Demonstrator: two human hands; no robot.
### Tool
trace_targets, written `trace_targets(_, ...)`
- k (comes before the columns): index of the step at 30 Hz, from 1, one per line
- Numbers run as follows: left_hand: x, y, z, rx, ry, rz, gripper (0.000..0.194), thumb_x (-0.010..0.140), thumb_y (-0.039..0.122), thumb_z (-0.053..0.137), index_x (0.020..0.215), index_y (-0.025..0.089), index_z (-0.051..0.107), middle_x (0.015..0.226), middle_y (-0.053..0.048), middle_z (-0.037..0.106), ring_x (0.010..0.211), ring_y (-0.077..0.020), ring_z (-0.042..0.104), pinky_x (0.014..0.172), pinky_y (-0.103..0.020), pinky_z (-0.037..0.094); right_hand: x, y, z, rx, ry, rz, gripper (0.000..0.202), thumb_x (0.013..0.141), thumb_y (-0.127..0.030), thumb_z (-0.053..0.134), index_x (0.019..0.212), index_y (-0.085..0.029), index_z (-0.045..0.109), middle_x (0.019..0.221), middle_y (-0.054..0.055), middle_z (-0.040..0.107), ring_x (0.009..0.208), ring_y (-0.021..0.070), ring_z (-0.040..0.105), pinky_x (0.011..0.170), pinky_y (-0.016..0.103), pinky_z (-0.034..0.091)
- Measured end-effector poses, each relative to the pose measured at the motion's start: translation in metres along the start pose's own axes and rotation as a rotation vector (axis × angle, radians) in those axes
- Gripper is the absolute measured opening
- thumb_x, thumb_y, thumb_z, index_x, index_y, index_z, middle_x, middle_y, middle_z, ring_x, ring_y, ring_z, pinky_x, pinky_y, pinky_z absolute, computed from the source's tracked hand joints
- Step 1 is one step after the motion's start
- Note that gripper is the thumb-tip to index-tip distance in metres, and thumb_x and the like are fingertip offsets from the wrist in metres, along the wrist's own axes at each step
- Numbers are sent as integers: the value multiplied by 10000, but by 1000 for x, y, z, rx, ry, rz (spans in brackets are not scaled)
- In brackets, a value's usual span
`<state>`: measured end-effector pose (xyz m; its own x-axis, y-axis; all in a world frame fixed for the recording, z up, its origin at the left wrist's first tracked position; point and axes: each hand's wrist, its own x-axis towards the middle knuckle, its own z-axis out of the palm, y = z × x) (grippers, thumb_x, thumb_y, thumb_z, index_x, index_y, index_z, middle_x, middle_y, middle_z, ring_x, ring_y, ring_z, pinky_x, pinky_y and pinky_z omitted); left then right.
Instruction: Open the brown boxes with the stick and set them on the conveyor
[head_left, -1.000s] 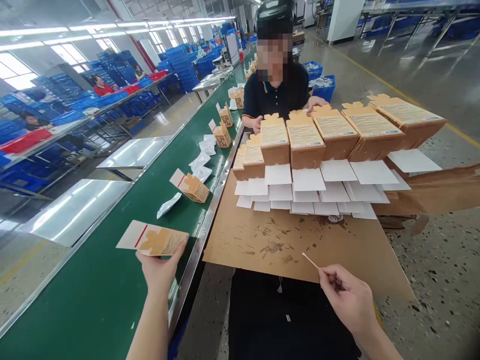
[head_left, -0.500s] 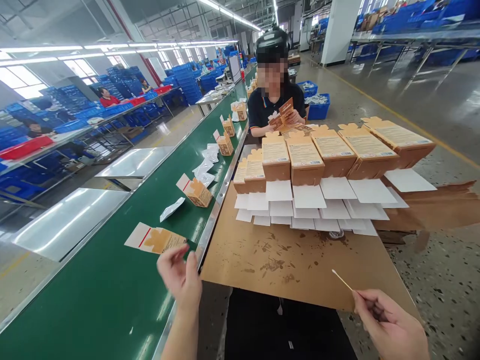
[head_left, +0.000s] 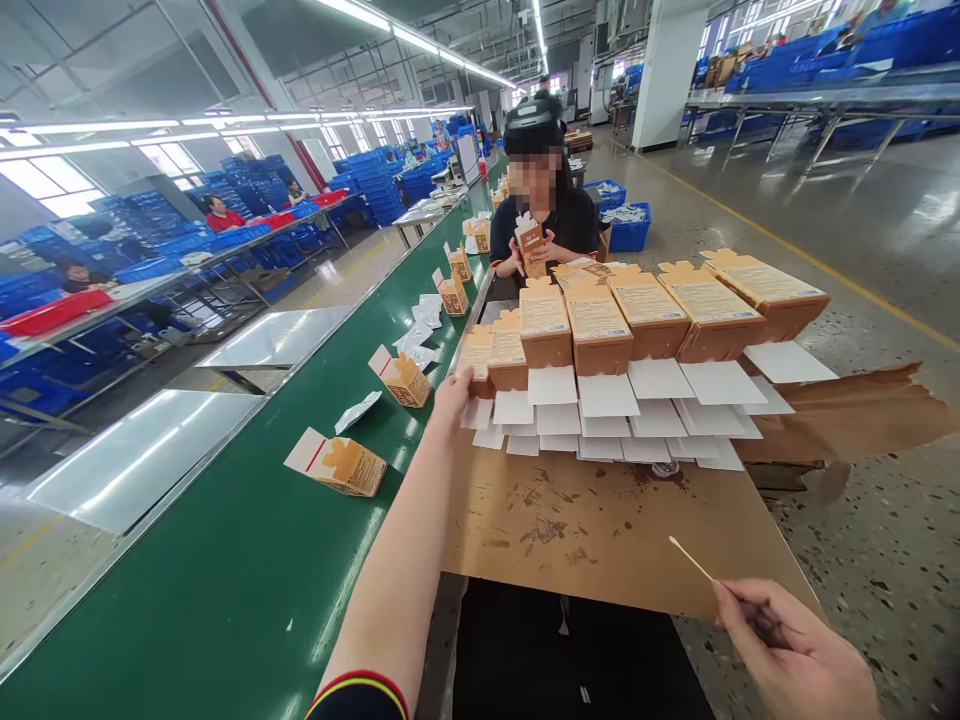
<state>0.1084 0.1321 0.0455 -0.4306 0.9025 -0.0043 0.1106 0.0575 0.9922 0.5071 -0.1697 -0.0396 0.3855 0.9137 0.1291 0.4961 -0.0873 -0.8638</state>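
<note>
My left hand [head_left: 451, 396] is stretched forward to the left end of the stacked cartons, touching the lower corner of the leftmost brown carton [head_left: 477, 358]. Its fingers are mostly hidden, so I cannot tell whether they grip. At the lower right, my right hand [head_left: 787, 640] pinches a cotton swab [head_left: 691, 559] between thumb and finger, with the white tip pointing up and left. The stacked cartons [head_left: 598, 322] lie in layers, their white flaps [head_left: 609, 395] sticking out towards me. An open-topped carton [head_left: 349, 466] stands on the green conveyor belt [head_left: 217, 560] left of my forearm.
More open cartons [head_left: 401, 376] and silver sachets [head_left: 357, 411] line the belt. A brown board [head_left: 555, 530] with dark stains lies before me. Across the stack, a co-worker [head_left: 551, 215] holds a carton [head_left: 529, 241]. Brown paper [head_left: 862, 415] juts out at the right.
My left hand has moved from the nearest belt carton forward and right to the stack. That carton now stands more upright. The co-worker's flat cardboard is now a formed carton. My right hand still holds the swab.
</note>
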Motion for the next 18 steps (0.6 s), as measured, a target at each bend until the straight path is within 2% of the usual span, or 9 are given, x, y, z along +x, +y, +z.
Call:
trace_targets(2,-20,-2,-24,-27,32,-35,498,807,673,948,958,219,808,1100,-199,890,1240,-459,839,1065,-565,674,10,7,-7,-23,10,-20,315,930,-660,852,785,-382,880,698,99,816,555,294,791,553,383,672)
trace_targets(4,-51,-10,-52,-91,46,-54,596,767,726,955,1052,219,825,1189,-190,901,1286,-451,845,1091,-568,686,25,6,-10,-66,14,-57,299,947,-611,848,803,-350,865,694,100,808,558,260,776,578,348,651)
trace_targets(8,-124,-47,-107,-289,40,-145,784,620,635,1113,1254,240,875,1326,-160,916,1420,-474,818,1200,-614,683,63,-20,-10,-197,-29,-161,256,993,-460,721,797,-298,750,650,54,740,568,198,715,610,296,558)
trace_targets(11,-160,-77,-132,-284,-5,-276,834,612,598,1160,1343,293,894,1401,-132,914,1529,-509,772,1288,-659,658,92,-39,-4,-312,-102,-226,210,996,-333,637,789,-294,630,660,14,699,593,179,666,635,285,484)
trace_targets(14,-180,-93,-132,-238,-114,-347,888,611,548,1201,1399,297,877,1419,-138,909,1566,-523,757,1314,-674,651,116,-49,3,-405,-178,-223,211,922,-223,653,755,-300,549,634,-25,647,594,175,605,647,288,433)
trace_targets(18,-198,-96,-103,-213,-133,-330,901,621,539,1213,1389,248,845,1393,-166,906,1478,-492,820,1311,-646,647,137,-55,14,-506,-266,-210,269,911,-149,629,744,-312,495,637,-19,635,621,193,589,650,309,390)
